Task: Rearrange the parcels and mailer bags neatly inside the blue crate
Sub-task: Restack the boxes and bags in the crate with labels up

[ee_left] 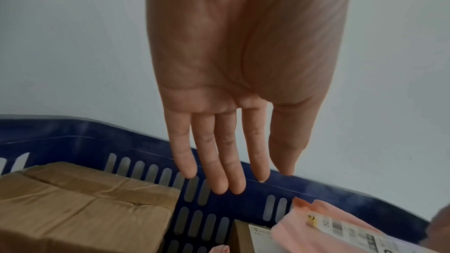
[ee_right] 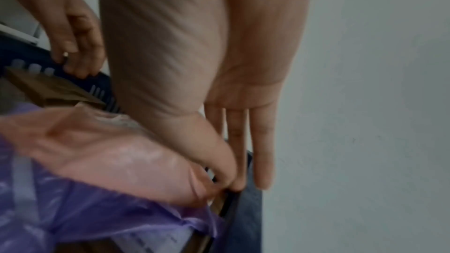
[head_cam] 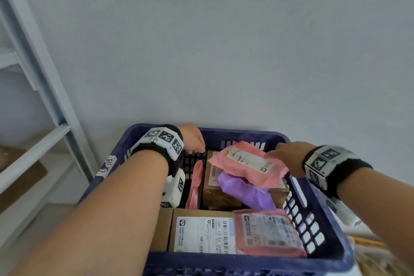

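The blue crate (head_cam: 318,251) stands against a pale wall, packed with parcels: a brown cardboard box (head_cam: 201,234) with a white label lies at its near side, another taped box (head_cam: 220,192) behind it. A purple mailer bag (head_cam: 244,190) lies on that far box, under a pink mailer bag (head_cam: 248,164). The right hand (head_cam: 289,157) pinches the pink bag's edge between thumb and fingers. The left hand (head_cam: 192,139) hangs relaxed with straight fingers (ee_left: 207,151) over the crate's far rim.
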Available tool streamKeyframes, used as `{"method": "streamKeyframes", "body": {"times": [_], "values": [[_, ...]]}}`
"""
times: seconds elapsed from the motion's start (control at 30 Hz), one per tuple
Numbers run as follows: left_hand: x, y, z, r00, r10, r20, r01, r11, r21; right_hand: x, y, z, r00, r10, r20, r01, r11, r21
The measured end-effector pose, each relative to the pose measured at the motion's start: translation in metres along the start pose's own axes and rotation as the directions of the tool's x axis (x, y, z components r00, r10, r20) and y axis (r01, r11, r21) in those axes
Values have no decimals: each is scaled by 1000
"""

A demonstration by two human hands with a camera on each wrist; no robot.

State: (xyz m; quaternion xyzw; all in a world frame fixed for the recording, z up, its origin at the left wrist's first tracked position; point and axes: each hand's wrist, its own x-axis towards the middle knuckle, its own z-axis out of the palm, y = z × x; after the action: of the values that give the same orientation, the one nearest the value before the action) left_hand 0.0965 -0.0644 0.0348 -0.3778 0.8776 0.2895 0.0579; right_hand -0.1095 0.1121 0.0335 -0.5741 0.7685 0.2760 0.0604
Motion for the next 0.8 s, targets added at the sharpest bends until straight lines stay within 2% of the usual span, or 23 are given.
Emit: {"method": "streamKeyframes", "body": {"times": [0.03, 0.07, 0.17, 0.27, 0.37, 0.43, 0.5, 0.57, 0.63, 0.7, 0.8], "values": [[1, 1, 1, 1000, 2, 1, -2, 1000, 1, 1, -4, 0, 1000, 26, 18, -26, 999, -19], [2, 1, 2, 1000, -1, -2, 1, 1000, 0, 3, -9, -5, 999, 39, -27, -40, 998, -53], [2, -6, -2, 999, -24, -40, 24, 1000, -14, 13, -32, -28, 962, 13, -272, -36, 996, -82], [-1, -26, -11, 991, -51, -122, 49, 999, -15, 31, -72, -48, 917, -131, -378, 153, 988, 30], [-8, -53, -22, 979, -92, -180, 83, 995, -57, 53, -126, -52, 881, -355, -312, 368, 930, -18], [-14, -72, -26, 972, -128, -199, 112, 990, -89, 69, -157, -47, 883, -432, -184, 412, 901, -138], [-18, -89, -27, 966, -160, -203, 139, 984, -114, 86, -179, -41, 919, -394, -22, 380, 898, -223], [-21, -102, -27, 965, -177, -191, 151, 978, -141, 98, -192, -34, 944, -280, 175, 321, 904, -281], [-22, -110, -26, 969, -179, -169, 152, 975, -160, 104, -197, -27, 945, -208, 252, 287, 896, -338], [-22, -114, -24, 973, -179, -148, 156, 975, -157, 106, -195, -26, 953, -237, 191, 286, 911, -298], [-20, -112, -25, 973, -184, -142, 164, 976, -142, 104, -181, -46, 928, -362, -87, 348, 927, -141]]}}
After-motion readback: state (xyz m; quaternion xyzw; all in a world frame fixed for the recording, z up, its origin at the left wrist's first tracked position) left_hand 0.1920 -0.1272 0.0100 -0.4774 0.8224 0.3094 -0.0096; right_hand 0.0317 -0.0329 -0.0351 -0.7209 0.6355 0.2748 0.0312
